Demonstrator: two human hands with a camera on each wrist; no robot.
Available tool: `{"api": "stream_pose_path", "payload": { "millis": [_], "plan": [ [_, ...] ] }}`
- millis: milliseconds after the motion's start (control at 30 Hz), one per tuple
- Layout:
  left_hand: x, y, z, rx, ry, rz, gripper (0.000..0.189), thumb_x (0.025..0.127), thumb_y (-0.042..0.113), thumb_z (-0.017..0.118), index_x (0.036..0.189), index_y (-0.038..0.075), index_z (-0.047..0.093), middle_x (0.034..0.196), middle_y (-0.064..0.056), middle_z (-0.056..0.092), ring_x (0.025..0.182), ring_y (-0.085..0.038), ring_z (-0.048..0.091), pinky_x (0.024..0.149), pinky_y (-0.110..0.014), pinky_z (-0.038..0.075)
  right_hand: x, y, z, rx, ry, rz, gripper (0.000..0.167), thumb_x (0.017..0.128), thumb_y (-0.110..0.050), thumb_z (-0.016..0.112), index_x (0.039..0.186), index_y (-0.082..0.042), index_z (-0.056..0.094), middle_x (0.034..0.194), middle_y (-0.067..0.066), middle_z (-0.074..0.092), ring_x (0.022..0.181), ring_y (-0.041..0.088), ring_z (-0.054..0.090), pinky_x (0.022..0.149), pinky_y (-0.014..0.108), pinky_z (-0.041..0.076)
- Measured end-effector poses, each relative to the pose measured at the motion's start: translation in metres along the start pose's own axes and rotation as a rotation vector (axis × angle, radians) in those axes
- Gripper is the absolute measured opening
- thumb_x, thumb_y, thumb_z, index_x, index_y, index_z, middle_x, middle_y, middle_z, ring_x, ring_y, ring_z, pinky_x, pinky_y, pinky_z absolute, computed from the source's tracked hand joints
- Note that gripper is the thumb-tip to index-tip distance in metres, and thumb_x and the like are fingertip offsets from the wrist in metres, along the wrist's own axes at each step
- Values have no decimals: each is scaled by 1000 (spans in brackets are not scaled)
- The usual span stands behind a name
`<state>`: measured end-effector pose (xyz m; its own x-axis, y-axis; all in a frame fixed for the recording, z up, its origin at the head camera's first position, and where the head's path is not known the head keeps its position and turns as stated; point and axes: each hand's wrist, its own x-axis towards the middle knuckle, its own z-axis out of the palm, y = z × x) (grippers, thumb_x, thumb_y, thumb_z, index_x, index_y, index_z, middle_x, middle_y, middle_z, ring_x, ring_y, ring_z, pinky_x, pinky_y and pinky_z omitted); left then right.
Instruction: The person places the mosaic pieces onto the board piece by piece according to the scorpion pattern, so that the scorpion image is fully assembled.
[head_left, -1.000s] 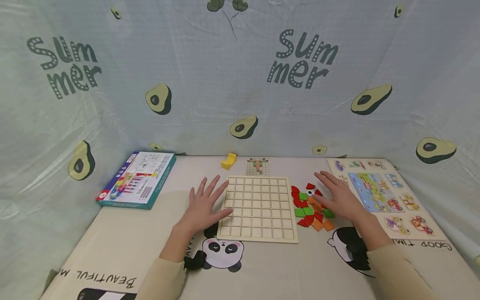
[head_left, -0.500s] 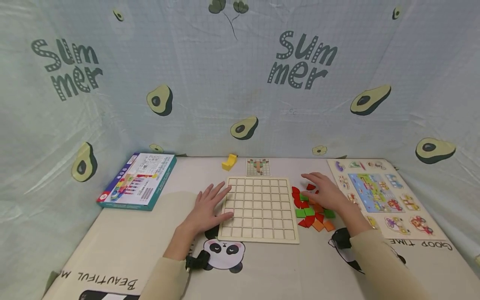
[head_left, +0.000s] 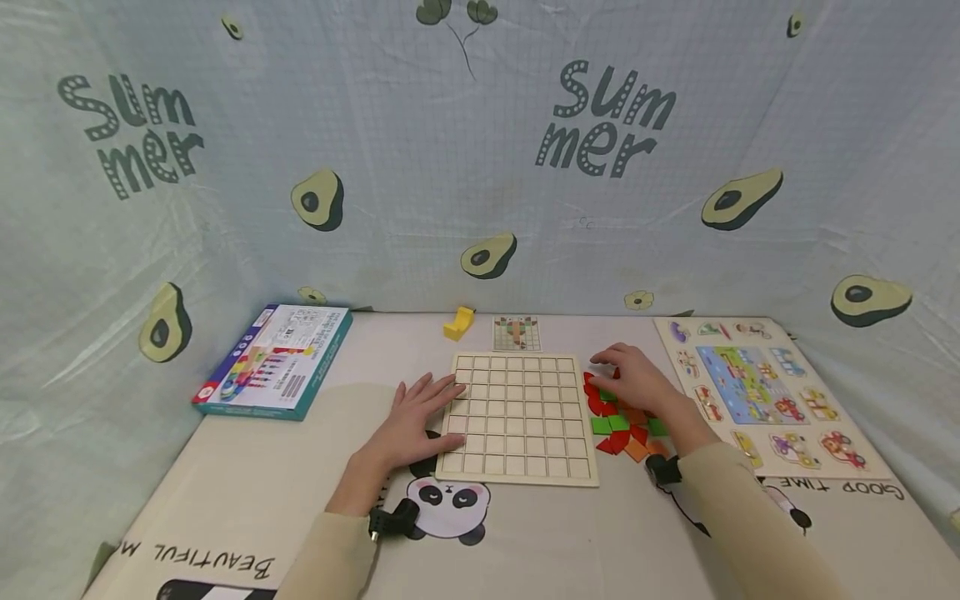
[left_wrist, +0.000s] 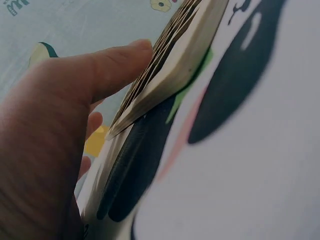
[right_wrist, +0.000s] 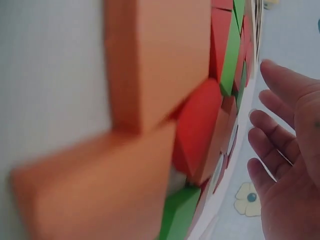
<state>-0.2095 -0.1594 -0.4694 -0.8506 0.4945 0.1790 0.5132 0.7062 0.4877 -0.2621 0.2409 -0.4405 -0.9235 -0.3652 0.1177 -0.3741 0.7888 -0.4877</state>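
Note:
A square wooden board (head_left: 516,417) with a grid of shallow cells lies flat at the middle of the table. My left hand (head_left: 405,427) rests at its left edge, fingers spread, and in the left wrist view the thumb (left_wrist: 120,65) lies over the board's rim. To the board's right is a loose cluster of red tiles (head_left: 595,406), green tiles (head_left: 618,423) and orange tiles (head_left: 636,451). Over the back of that cluster hovers my right hand (head_left: 637,382), holding nothing, with loosely bent fingers. It hides part of the cluster.
A small pattern card (head_left: 517,333) lies behind the board, beside a yellow piece (head_left: 459,323). At the left is a flat boxed set (head_left: 277,362). A wooden picture puzzle (head_left: 757,392) lies to the right. A patterned cloth wall (head_left: 405,250) closes off the back.
My right hand has moved left over the tiles, towards the board's right edge, and its fingers are more bent. The left hand has shifted only slightly at the board's edge.

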Motion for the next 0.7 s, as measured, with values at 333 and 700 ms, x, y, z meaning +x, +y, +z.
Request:
{"api": "stream_pose_path", "payload": {
  "millis": [333, 700],
  "plan": [
    [-1, -1, 2, 28, -24, 4, 75, 86, 58, 68, 149, 20, 53, 159, -4, 40, 150, -36, 22, 114, -69, 2, 8, -5, 5, -18, -54, 52, 29, 96, -17, 71, 114, 5, 71, 110, 17, 62, 96, 31, 58, 91, 49, 52],
    [0, 2, -1, 34, -44, -7, 74, 86, 58, 67, 148, 18, 55, 158, -3, 41, 150, -35, 23, 114, -68, 1, 11, -10, 8, 21, -38, 86, 19, 97, -9, 67, 109, 5, 69, 106, 17, 61, 93, 31, 56, 91, 50, 51]
  ]
}}
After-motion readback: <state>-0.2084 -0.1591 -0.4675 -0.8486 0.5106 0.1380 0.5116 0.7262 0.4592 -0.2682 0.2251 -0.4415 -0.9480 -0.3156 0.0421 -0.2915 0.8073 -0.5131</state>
